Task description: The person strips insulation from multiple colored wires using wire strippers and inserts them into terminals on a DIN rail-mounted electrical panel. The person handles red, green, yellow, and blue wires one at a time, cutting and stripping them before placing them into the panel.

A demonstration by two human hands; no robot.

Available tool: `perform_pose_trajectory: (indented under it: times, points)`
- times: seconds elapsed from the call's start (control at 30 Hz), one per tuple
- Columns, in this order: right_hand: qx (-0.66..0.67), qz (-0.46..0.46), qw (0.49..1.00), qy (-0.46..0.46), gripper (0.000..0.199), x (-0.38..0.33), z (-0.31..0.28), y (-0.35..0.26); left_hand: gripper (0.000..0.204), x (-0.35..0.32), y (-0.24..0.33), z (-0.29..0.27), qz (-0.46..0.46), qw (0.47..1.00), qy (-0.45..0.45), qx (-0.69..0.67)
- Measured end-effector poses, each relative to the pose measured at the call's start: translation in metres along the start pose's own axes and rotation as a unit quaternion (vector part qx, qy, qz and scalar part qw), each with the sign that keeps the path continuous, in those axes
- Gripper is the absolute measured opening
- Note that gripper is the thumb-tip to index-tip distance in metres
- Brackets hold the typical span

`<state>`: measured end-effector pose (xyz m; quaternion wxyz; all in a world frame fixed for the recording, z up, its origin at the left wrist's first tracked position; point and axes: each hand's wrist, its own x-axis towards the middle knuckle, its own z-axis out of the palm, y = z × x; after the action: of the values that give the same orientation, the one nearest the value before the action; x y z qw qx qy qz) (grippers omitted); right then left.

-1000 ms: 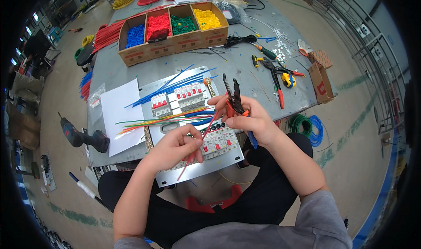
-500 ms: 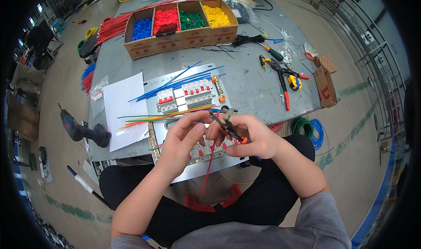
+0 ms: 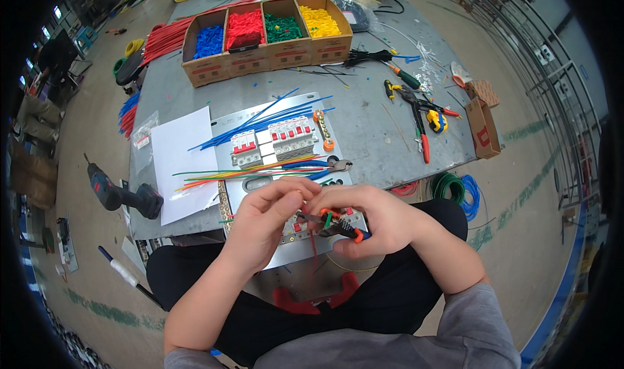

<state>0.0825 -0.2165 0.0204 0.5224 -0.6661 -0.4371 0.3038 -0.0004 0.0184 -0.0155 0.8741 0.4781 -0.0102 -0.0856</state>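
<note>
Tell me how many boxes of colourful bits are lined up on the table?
4, side by side at the table's far edge: blue box leftmost, then red box, green box, and yellow box rightmost. None seems hidden.

Bright, even overhead light with only soft shadows under the hands. The grey table shows mild sheen, no harsh glare. Centre sharp; fisheye bends the edges, and black vignette fills the corners.

Wire end perhaps behind hands.
</note>
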Motion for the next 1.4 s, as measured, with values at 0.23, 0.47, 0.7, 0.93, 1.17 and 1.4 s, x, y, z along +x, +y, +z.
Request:
perform_pose_trajectory:
  times: [0.23,0.47,0.7,0.93,1.17,1.4]
  points:
    - [-0.061,0.021,0.996,-0.065,0.053,-0.006,-0.017,-0.004,0.021,-0.001,0.012,-0.007,0.004,0.996,-0.076,-0.036]
    - [-0.033,0.027,0.987,-0.155,0.050,-0.008,-0.011,-0.003,0.024,-0.008,0.015,-0.002,-0.033,0.980,-0.191,-0.047]
    - [-0.031,0.007,0.986,-0.161,0.051,-0.008,-0.021,-0.004,0.025,-0.006,0.016,-0.007,0.012,0.989,-0.104,-0.107]
    - [-0.008,-0.066,0.996,0.053,0.049,-0.019,-0.028,-0.006,0.026,-0.021,0.032,0.019,-0.062,0.986,-0.007,0.157]
    - [-0.104,-0.160,0.965,0.179,0.048,-0.013,-0.018,-0.004,0.025,-0.033,0.034,0.044,0.237,0.839,-0.108,0.477]
    - [-0.257,-0.237,0.924,0.159,0.054,-0.005,-0.019,0.000,0.030,-0.039,0.034,0.035,0.313,0.783,-0.050,0.535]
